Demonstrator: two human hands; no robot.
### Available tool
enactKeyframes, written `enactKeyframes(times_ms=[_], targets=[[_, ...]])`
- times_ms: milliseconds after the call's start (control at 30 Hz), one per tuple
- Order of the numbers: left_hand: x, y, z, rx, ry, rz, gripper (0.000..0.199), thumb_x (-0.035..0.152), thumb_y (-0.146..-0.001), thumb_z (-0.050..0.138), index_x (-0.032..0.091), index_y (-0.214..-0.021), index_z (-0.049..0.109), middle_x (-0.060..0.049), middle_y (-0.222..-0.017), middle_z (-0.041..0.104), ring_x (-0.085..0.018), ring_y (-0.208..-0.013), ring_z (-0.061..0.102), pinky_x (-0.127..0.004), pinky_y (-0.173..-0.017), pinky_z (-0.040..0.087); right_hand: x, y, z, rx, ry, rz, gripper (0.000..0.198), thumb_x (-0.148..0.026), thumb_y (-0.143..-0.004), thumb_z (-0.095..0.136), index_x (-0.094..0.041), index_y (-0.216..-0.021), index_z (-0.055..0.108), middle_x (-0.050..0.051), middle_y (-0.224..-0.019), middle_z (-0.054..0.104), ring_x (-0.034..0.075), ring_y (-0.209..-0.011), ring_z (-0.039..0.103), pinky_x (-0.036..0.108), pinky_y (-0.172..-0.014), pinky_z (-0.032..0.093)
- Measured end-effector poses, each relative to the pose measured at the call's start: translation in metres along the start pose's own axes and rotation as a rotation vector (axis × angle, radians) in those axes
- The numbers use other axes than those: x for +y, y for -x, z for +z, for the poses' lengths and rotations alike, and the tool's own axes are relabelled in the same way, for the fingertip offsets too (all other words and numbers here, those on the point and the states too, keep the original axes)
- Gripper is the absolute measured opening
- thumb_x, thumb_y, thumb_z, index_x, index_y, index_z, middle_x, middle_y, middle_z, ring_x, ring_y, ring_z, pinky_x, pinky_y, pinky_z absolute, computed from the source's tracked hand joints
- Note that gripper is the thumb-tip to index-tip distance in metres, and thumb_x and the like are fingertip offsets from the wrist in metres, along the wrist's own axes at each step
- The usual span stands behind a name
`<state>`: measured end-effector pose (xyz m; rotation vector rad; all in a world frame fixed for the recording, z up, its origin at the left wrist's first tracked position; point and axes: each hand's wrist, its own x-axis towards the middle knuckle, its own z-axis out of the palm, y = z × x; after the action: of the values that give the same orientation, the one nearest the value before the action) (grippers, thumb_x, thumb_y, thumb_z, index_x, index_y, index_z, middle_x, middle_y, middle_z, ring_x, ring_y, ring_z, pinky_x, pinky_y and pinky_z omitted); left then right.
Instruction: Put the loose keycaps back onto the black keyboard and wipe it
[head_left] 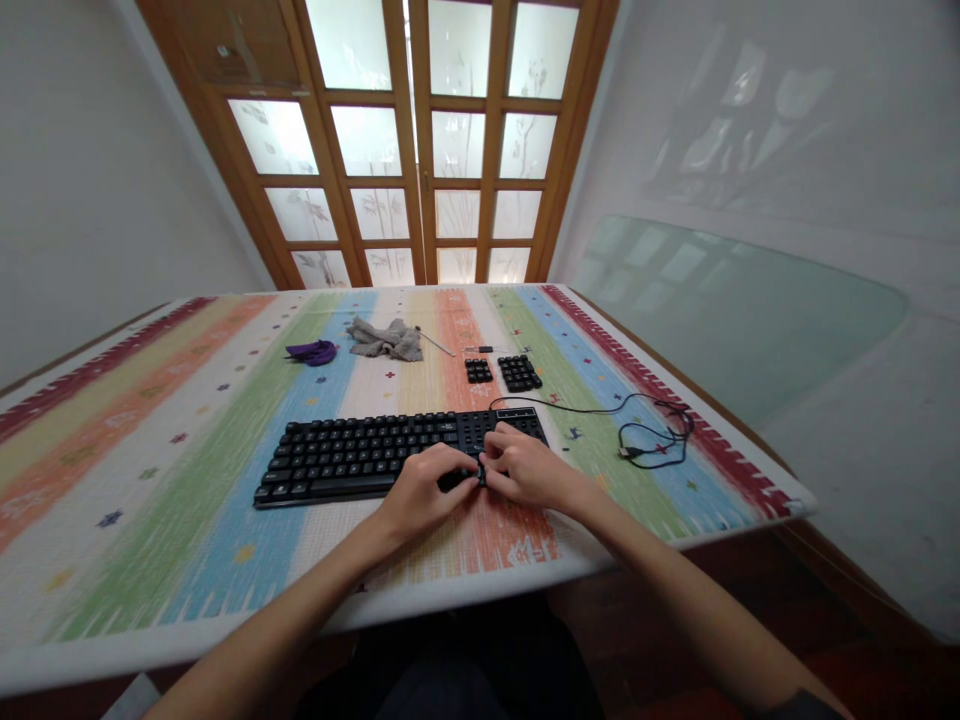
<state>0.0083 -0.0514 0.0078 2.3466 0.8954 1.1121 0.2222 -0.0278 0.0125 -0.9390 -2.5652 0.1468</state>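
A black keyboard (352,450) lies flat on the table in front of me. Its main key block carries keycaps, while the number pad and the columns beside it show bare switches. My left hand (431,485) rests at its lower edge with thumb and forefinger pinched together. From the other side my right hand (525,465) meets it, its fingertips also closed, over the lower arrow-key area. Something small and dark shows between the fingertips, mostly hidden. Behind the keyboard sit a smaller group of loose keycaps (478,371) and a larger group (519,373).
A grey cloth (386,340) lies farther back beside a purple strap-like bundle (311,352). A thin pale stick (436,342) and a small black piece (485,349) are nearby. The keyboard's cable (652,440) coils at right on the striped tablecloth (225,520).
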Motion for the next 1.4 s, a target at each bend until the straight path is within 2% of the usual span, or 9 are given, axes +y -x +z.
enactKeyframes(times_ms=[67,133,200,267,533,833,1000,1167,1400], targets=[[-0.001,-0.001,0.005,-0.006,-0.007,0.006,0.01,0.015,-0.085,0.067,0.02,-0.092,0.071,-0.003,-0.091,0.075,-0.017,-0.083,0.068,-0.03,-0.079,0.056,0.005,0.001,-0.001,-0.017,-0.043,-0.007,0.022,-0.015,-0.087,0.061,-0.017,-0.069,0.073,0.006,-0.078,0.061,0.019,-0.079,0.054,0.033,-0.073,0.048],[-0.003,-0.001,0.011,0.002,-0.013,0.005,0.01,0.015,-0.085,0.068,0.02,-0.092,0.072,-0.003,-0.09,0.075,-0.018,-0.083,0.068,-0.031,-0.078,0.056,0.009,0.005,-0.003,0.01,-0.141,0.009,0.014,-0.015,-0.084,0.063,-0.016,-0.086,0.077,0.007,-0.088,0.065,0.019,-0.084,0.058,0.033,-0.078,0.05],[-0.005,-0.002,0.015,0.01,-0.016,0.009,0.01,0.014,-0.084,0.07,0.02,-0.092,0.073,-0.004,-0.088,0.075,-0.018,-0.082,0.067,-0.031,-0.077,0.056,0.012,0.013,-0.005,0.081,-0.238,0.031,0.025,-0.013,-0.08,0.064,-0.018,-0.102,0.075,0.008,-0.099,0.068,0.021,-0.094,0.06,0.036,-0.085,0.05],[-0.006,-0.001,0.018,0.024,-0.012,0.017,0.011,0.014,-0.085,0.07,0.021,-0.092,0.074,-0.004,-0.086,0.075,-0.018,-0.081,0.067,-0.031,-0.075,0.057,0.011,0.021,-0.005,0.15,-0.303,0.037,0.031,-0.012,-0.079,0.064,-0.019,-0.107,0.073,0.008,-0.103,0.069,0.022,-0.099,0.06,0.039,-0.089,0.05],[-0.011,0.0,0.026,0.074,0.007,0.041,0.011,0.016,-0.089,0.066,0.02,-0.093,0.075,-0.005,-0.086,0.074,-0.017,-0.08,0.065,-0.029,-0.072,0.058,-0.005,0.031,0.01,0.29,-0.348,0.089,0.016,-0.019,-0.087,0.066,-0.02,-0.102,0.07,0.007,-0.093,0.071,0.022,-0.091,0.06,0.039,-0.083,0.051],[-0.01,0.003,0.027,0.024,-0.182,0.248,0.019,0.013,-0.096,0.054,0.016,-0.106,0.07,-0.009,-0.098,0.073,-0.02,-0.086,0.061,-0.035,-0.077,0.058,-0.007,0.034,0.026,0.412,-0.266,0.0,0.018,-0.012,-0.091,0.056,-0.02,-0.1,0.069,0.009,-0.097,0.07,0.022,-0.092,0.059,0.039,-0.08,0.053],[-0.008,0.005,0.03,-0.011,-0.258,0.282,0.02,0.01,-0.097,0.048,0.013,-0.096,0.068,-0.011,-0.093,0.069,-0.02,-0.083,0.06,-0.036,-0.076,0.058,-0.01,0.034,0.027,0.41,-0.129,-0.049,0.017,-0.011,-0.09,0.054,-0.019,-0.092,0.069,0.009,-0.097,0.07,0.023,-0.088,0.056,0.04,-0.079,0.052],[-0.006,0.006,0.032,-0.02,-0.28,0.297,0.024,0.006,-0.096,0.044,0.014,-0.092,0.067,-0.01,-0.089,0.068,-0.02,-0.082,0.061,-0.035,-0.074,0.058,-0.01,0.034,0.029,0.36,-0.088,-0.017,0.017,-0.012,-0.09,0.053,-0.02,-0.089,0.068,0.009,-0.095,0.068,0.022,-0.087,0.057,0.039,-0.078,0.051],[-0.001,0.008,0.033,0.012,-0.256,0.285,0.015,0.009,-0.09,0.052,0.011,-0.096,0.066,-0.012,-0.089,0.069,-0.023,-0.087,0.062,-0.041,-0.08,0.059,-0.012,0.034,0.031,0.385,-0.064,-0.026,0.015,-0.013,-0.092,0.053,-0.017,-0.086,0.066,0.008,-0.092,0.067,0.021,-0.084,0.055,0.037,-0.075,0.048]])
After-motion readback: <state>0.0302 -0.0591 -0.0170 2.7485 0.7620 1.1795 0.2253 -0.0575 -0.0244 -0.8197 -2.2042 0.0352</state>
